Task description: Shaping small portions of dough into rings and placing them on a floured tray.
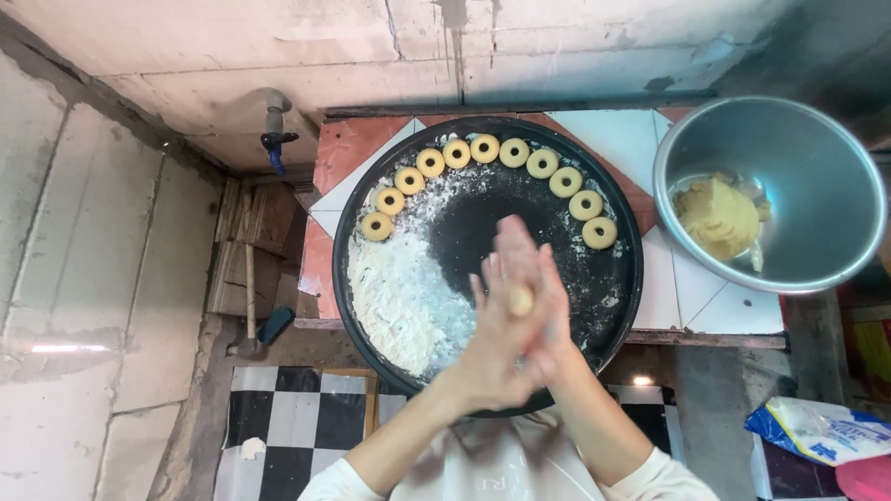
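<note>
At the far left of the frame stands a bare grey concrete wall [83, 278], and near its upper edge a small blue-handled tap [275, 139] juts out. Below it, in the lower left, lies a black-and-white chequered floor mat [288, 417].

In the middle sits a wide round black metal tray [613, 297] on a red-and-white tiled worktop [715, 306]. A heap of white flour [404, 288] covers the tray's left part, and a curved row of ten pale ring-shaped dough pieces [513, 152] follows its upper rim, from left round to right.

Above the tray's lower middle the two hands meet — the left hand [497, 348] and the right hand [548, 315] are pressed palm to palm, fingers straight and loosely spread, not clenched. Between the palms sits a small pale lump of dough [521, 300], its end showing just between them.

In the upper right a round silver metal bowl [817, 167] holds a yellowish mass of dough [717, 218]. At the lower right corner lies a white-and-blue plastic bag [821, 429].
</note>
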